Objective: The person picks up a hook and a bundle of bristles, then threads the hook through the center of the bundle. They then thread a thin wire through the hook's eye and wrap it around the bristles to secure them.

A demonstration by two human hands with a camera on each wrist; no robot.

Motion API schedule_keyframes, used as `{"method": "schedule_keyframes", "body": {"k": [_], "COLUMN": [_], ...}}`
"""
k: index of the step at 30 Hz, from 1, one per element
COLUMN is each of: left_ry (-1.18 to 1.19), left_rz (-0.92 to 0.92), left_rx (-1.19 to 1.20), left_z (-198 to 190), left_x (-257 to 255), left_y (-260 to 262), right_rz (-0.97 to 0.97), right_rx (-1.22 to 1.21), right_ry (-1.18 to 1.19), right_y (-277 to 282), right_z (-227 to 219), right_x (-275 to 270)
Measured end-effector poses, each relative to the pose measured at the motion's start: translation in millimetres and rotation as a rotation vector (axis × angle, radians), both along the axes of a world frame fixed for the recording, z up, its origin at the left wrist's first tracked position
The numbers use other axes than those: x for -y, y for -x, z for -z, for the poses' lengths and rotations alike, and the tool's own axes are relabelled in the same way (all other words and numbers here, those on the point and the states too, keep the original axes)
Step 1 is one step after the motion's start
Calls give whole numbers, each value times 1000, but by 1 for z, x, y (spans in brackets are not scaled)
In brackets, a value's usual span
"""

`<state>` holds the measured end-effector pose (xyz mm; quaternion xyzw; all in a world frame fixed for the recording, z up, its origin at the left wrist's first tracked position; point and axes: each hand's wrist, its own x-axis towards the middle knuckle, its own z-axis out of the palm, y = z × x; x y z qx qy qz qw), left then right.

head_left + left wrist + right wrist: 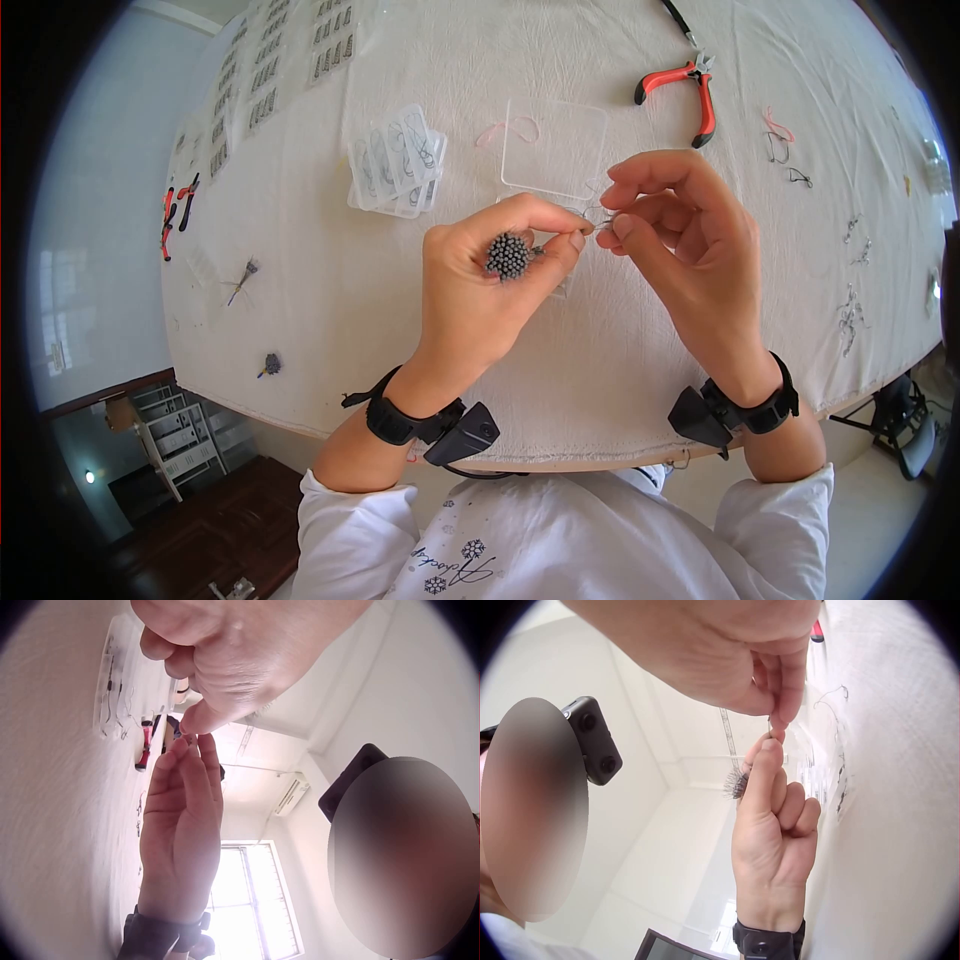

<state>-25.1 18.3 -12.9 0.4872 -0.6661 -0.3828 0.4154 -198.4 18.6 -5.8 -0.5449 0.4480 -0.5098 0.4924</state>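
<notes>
The left hand (pixel 485 275) curls round a bundle of thin pieces with dark grey round ends (pixel 509 256), which face up out of the fist. Its thumb and index finger pinch a small thin wire-like piece (pixel 770 727). The right hand (pixel 690 225) meets it from the other side, thumb and fingertips closed on the same small piece. In the right wrist view the left hand (pixel 774 832) is below the right hand (pixel 720 652), and thin wires of the bundle (pixel 736 784) fan out beside it. What the small piece is exactly cannot be told.
Stacked clear boxes (pixel 397 165) with hooked wires and a clear open tray (pixel 553 150) lie beyond the hands. Red-handled pliers (pixel 706 100) are at the back right, more tools (pixel 168 222) at the far left. Small wire pieces (pixel 851 320) lie on the right; packets of springs (pixel 265 70) at the back left.
</notes>
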Motion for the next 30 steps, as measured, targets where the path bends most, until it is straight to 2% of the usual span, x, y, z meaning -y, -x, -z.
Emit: {"method": "schedule_keyframes", "body": {"k": [14, 17, 20, 30], "left_ry": [-19, 44, -143, -181], "left_rz": [5, 12, -27, -16], "left_rx": [-17, 11, -42, -67], "left_z": [5, 8, -7, -10], "left_x": [0, 4, 0, 1], "left_y": [0, -2, 1, 0], "right_rz": [-6, -2, 10, 22], "right_rx": [-5, -12, -13, -11], "right_ry": [-11, -8, -4, 21], "right_y": [-1, 0, 0, 0], "right_z": [0, 0, 0, 1], "right_x": [0, 0, 0, 1]}}
